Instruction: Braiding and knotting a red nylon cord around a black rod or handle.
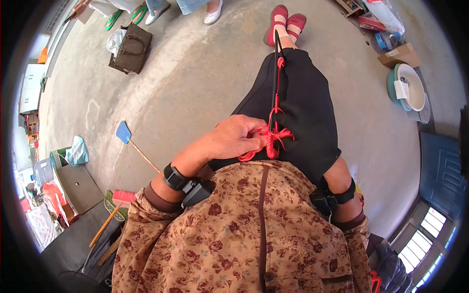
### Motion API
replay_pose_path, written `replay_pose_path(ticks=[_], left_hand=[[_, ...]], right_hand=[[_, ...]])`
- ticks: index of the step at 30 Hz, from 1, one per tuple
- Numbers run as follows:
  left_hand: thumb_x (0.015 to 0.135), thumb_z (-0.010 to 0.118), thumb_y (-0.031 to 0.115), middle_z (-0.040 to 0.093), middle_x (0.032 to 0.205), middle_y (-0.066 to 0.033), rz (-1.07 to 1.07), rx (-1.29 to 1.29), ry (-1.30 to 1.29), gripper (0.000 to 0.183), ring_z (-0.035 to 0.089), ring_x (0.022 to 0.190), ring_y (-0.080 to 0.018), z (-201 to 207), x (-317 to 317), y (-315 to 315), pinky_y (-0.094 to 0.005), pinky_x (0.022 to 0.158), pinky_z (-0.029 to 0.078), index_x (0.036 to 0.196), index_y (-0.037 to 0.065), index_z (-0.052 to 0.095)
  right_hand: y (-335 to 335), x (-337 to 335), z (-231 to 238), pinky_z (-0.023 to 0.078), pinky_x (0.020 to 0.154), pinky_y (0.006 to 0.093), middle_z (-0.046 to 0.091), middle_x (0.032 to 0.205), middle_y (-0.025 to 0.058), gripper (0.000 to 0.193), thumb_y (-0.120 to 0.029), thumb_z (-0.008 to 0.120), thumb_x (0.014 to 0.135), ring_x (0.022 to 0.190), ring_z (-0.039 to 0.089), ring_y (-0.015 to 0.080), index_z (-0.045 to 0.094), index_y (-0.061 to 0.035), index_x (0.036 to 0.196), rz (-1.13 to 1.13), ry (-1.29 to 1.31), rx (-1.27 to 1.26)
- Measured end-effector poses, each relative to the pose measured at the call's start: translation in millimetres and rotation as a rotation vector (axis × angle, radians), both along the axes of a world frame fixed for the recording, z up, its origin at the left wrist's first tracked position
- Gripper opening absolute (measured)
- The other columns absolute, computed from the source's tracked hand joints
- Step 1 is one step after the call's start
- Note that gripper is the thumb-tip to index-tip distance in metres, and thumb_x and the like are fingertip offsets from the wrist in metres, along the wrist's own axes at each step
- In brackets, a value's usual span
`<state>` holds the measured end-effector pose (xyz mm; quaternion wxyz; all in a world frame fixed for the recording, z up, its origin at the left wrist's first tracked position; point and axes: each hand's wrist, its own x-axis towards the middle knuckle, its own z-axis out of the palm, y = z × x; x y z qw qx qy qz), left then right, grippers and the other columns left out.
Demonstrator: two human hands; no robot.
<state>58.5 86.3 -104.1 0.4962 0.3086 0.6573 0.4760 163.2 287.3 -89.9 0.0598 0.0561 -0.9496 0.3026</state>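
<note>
Over our trousers (305, 97), our left hand (238, 136) pinches the red cord (271, 148) in bent fingers (254, 125), the braided part just to their right; a black cord (274, 80) runs from there toward our shoes (279, 13). Our right hand is hidden beyond the wrist, so we cannot tell what its fingers do.

From the left hand (237, 136), open over grey floor (195, 73) at eleven o'clock; barred by stretched black cord (274, 97) at one, floral jacket (234, 215) at six.
</note>
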Motion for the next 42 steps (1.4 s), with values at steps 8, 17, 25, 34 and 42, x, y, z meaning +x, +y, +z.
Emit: replay_pose_path(ticks=[8,17,25,34,42], left_hand=[[0.093,0.06,0.019,0.055,0.073,0.0052,0.207,0.12,-0.141,0.015,0.049,0.06,-0.0015,-1.2,6.2,1.0,-0.0179,0.052,0.043,0.094,0.003,0.057],[0.092,0.06,0.012,0.06,0.077,0.0025,0.256,0.244,-0.332,0.011,0.053,0.062,-0.0029,-12.3,16.9,5.8,-0.0188,0.053,0.046,0.097,0.002,0.061],[0.091,0.042,0.059,0.05,0.126,-0.0279,0.05,0.476,-0.839,0.079,0.06,0.107,-0.0314,57.9,5.5,-5.4,-0.0317,0.063,0.058,0.146,0.008,0.017],[0.093,0.049,0.043,0.063,0.1,-0.0138,0.572,0.673,-1.444,0.053,0.061,0.096,-0.0264,29.1,14.8,-24.0,-0.0318,0.07,0.052,0.122,-0.001,0.053],[0.094,0.053,0.024,0.039,0.062,0.0057,0.657,0.259,-0.972,0.026,0.032,0.049,-0.0042,17.0,39.4,-66.6,-0.0199,0.042,0.022,0.109,0.003,0.057]], right_hand=[[13.1,4.1,25.9,0.048,0.084,0.0339,0.063,0.109,0.0134,0.026,-0.016,0.068,0.081,0.094,0.062,0.0252,0.065,-0.0025,0.103,-0.063,-0.312,-0.29],[-11.5,-1.9,19.6,0.049,0.074,0.0331,0.063,0.088,0.0073,0.019,-0.012,0.066,0.081,0.077,0.06,0.0176,0.064,-0.0022,0.097,-0.431,-0.521,-0.909],[13.7,29.2,97.5,0.049,0.079,0.0293,0.06,0.103,0.006,0.032,-0.026,0.042,0.099,0.086,0.059,0.0159,0.049,-0.0058,0.123,-0.574,0.001,-1.641],[-5.0,45.7,47.2,0.049,0.07,0.0266,0.06,0.082,0.0034,0.028,-0.028,0.061,0.088,0.075,0.061,0.014,0.059,-0.0049,0.103,-0.466,-0.25,-1.197],[-39.1,19.5,7.4,0.049,0.066,0.0286,0.064,0.076,0.0054,0.029,-0.027,0.072,0.08,0.073,0.063,0.0131,0.062,-0.0037,0.094,-0.125,-0.536,-0.527]])
